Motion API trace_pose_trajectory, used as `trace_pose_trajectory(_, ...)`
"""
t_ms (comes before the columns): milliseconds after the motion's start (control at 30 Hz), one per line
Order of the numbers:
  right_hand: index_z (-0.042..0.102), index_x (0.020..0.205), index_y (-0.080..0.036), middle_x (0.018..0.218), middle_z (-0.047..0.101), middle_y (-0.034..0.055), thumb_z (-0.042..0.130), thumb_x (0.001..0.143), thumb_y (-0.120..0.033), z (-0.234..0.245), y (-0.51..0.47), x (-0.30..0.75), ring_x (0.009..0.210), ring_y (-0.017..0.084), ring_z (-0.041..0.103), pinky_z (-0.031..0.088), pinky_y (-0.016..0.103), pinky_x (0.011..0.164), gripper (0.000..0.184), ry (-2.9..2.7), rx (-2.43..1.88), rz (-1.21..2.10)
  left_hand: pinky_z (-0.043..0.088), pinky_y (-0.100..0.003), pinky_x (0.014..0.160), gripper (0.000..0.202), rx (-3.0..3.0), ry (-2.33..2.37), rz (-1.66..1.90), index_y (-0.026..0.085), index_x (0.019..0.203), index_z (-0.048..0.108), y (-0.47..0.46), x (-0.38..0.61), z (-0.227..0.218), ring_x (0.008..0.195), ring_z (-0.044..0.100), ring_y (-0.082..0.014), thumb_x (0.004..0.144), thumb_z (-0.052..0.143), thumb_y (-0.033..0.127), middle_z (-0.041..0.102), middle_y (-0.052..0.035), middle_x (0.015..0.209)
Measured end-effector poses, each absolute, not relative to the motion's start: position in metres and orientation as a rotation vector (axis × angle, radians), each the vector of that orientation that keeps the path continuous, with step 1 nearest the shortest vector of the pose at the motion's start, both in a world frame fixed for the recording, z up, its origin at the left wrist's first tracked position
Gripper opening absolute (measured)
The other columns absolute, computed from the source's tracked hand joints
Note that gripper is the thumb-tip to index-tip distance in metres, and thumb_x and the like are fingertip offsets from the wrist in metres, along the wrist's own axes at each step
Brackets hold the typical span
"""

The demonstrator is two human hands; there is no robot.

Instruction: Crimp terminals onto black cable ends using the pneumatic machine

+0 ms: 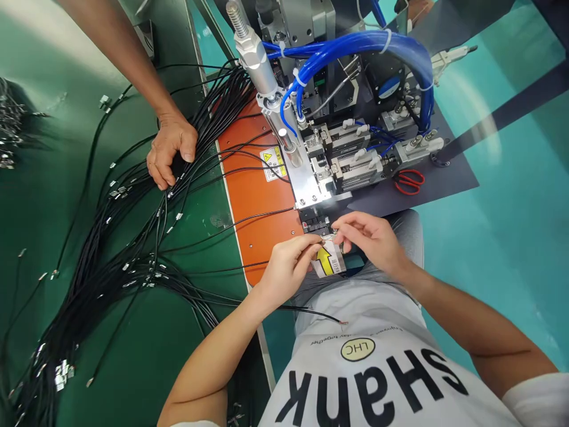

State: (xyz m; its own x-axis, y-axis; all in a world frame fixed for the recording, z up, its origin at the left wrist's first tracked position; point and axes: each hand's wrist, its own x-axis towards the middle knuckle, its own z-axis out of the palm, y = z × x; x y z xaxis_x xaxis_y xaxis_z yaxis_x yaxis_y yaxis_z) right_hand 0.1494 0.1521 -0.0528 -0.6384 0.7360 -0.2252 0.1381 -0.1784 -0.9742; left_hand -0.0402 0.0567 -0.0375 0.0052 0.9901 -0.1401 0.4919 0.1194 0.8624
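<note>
My left hand (287,267) is closed in a pinch at the front of the machine. A black cable (231,270) runs across the orange plate into it. Close by on the right, my right hand (371,242) also pinches, fingertips together near thin pale strands at the cable's end; what exactly it grips is too small to make out. Both hands are over a label with a yellow arrow (326,260). Just beyond the fingertips sits the machine's small black fixture (315,222), below a metal plate (311,187).
Another person's hand (171,148) rests on a big bundle of black cables (128,219) on the green table (195,379). Blue air hoses (364,42) arch over the machine. Red-handled scissors (409,182) lie to its right. A loose cable end (342,322) lies against my shirt.
</note>
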Motion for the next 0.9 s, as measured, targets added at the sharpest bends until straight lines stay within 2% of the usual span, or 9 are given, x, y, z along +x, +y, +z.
trace_pose_trajectory(133,0.067,0.087,-0.018,0.078,0.067,-0.0001,0.072,0.082,-0.04,-0.057,0.159,0.147,0.058,0.01,0.058,0.052,0.026,0.06,0.023,-1.485,-0.937,2.18,0.05,-0.022,0.064,0.022,1.351,1.597,0.837,0.019,0.101,0.067,0.053,-0.04,-0.037,0.067,0.06,-0.0123,0.097,0.05,0.032,0.065,-0.0021,0.077)
trace_pose_trajectory(267,0.068,0.084,-0.018,0.071,0.065,-0.0022,0.078,0.076,-0.034,-0.062,0.159,0.141,0.056,0.008,0.057,0.05,0.023,0.057,0.02,-1.399,-0.92,2.238,0.051,-0.022,0.064,0.021,1.322,1.602,0.857,0.019,0.101,0.067,0.051,-0.039,-0.035,0.069,0.062,-0.0126,0.097,0.05,0.032,0.065,-0.0021,0.077)
trace_pose_trajectory(433,0.071,0.087,-0.018,0.072,0.068,-0.0004,0.077,0.077,-0.035,-0.065,0.153,0.137,0.058,0.011,0.06,0.053,0.026,0.059,0.021,-1.478,-0.941,2.198,0.048,-0.021,0.062,0.018,1.327,1.614,0.91,0.019,0.103,0.065,0.048,-0.036,-0.035,0.065,0.057,-0.01,0.097,0.051,0.028,0.062,-0.0002,0.075)
trace_pose_trajectory(567,0.068,0.083,-0.018,0.073,0.066,-0.0014,0.074,0.08,-0.037,-0.062,0.146,0.137,0.056,0.01,0.059,0.051,0.025,0.056,0.02,-1.525,-0.949,2.096,0.052,-0.024,0.07,0.023,1.32,1.624,1.002,0.021,0.115,0.065,0.046,-0.032,-0.037,0.076,0.061,-0.012,0.095,0.054,0.025,0.066,-0.0033,0.089)
trace_pose_trajectory(633,0.066,0.083,-0.018,0.073,0.064,-0.0017,0.072,0.082,-0.037,-0.061,0.142,0.137,0.056,0.01,0.059,0.049,0.024,0.056,0.019,-1.55,-0.958,2.076,0.053,-0.024,0.068,0.02,1.249,1.593,1.065,0.021,0.109,0.069,0.047,-0.031,-0.038,0.079,0.062,-0.0129,0.093,0.059,0.026,0.066,-0.0053,0.096)
trace_pose_trajectory(700,0.064,0.083,-0.018,0.072,0.063,-0.002,0.07,0.084,-0.037,-0.061,0.139,0.137,0.056,0.01,0.058,0.048,0.024,0.055,0.019,-1.56,-0.977,2.073,0.052,-0.023,0.062,0.017,1.132,1.549,1.114,0.02,0.102,0.072,0.049,-0.03,-0.039,0.074,0.06,-0.0119,0.089,0.064,0.029,0.065,-0.0059,0.097)
trace_pose_trajectory(800,0.063,0.084,-0.019,0.072,0.061,-0.0024,0.069,0.085,-0.036,-0.061,0.135,0.137,0.056,0.01,0.058,0.047,0.023,0.054,0.019,-1.533,-1.0,2.089,0.051,-0.023,0.055,0.017,0.944,1.486,1.141,0.019,0.097,0.073,0.053,-0.031,-0.038,0.061,0.056,-0.0084,0.085,0.069,0.031,0.064,-0.0052,0.093)
trace_pose_trajectory(900,0.062,0.084,-0.019,0.072,0.061,-0.0021,0.067,0.086,-0.035,-0.061,0.133,0.135,0.058,0.01,0.059,0.048,0.023,0.055,0.017,-1.538,-0.988,2.097,0.051,-0.024,0.053,0.019,0.783,1.441,1.122,0.017,0.092,0.073,0.054,-0.033,-0.039,0.056,0.054,-0.008,0.081,0.073,0.033,0.065,-0.0039,0.084)
